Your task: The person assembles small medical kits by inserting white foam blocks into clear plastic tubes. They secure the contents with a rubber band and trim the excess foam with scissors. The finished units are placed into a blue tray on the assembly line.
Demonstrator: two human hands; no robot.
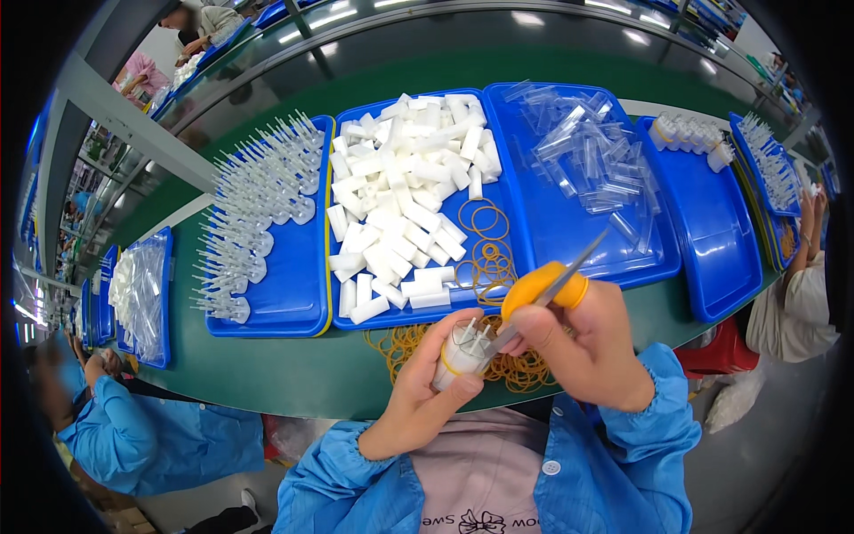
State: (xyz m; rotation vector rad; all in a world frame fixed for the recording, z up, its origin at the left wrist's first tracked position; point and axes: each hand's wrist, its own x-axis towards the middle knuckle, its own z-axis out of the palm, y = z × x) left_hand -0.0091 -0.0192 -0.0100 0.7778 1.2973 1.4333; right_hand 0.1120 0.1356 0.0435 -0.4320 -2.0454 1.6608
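My left hand (425,392) is closed round a small bundle (460,354) of white and clear cylindrical parts. A yellow rubber band circles the bundle, and thin white prongs stand up from its top. My right hand (583,343) grips metal tweezers (580,262), one pointed end slanting up to the right and the other end touching or nearly touching the bundle's side. Orange coverings (544,289), apparently finger cots, show on the right fingers. Loose rubber bands (396,347) lie on the green table just beyond both hands.
Blue trays hold white foam-like cylinders (400,196), clear plastic tubes (587,147), pronged white parts (267,187) and assembled bundles (689,133). More rubber bands (489,258) lie in the middle tray. Co-workers sit on both sides; a blue sleeve (133,427) shows at left.
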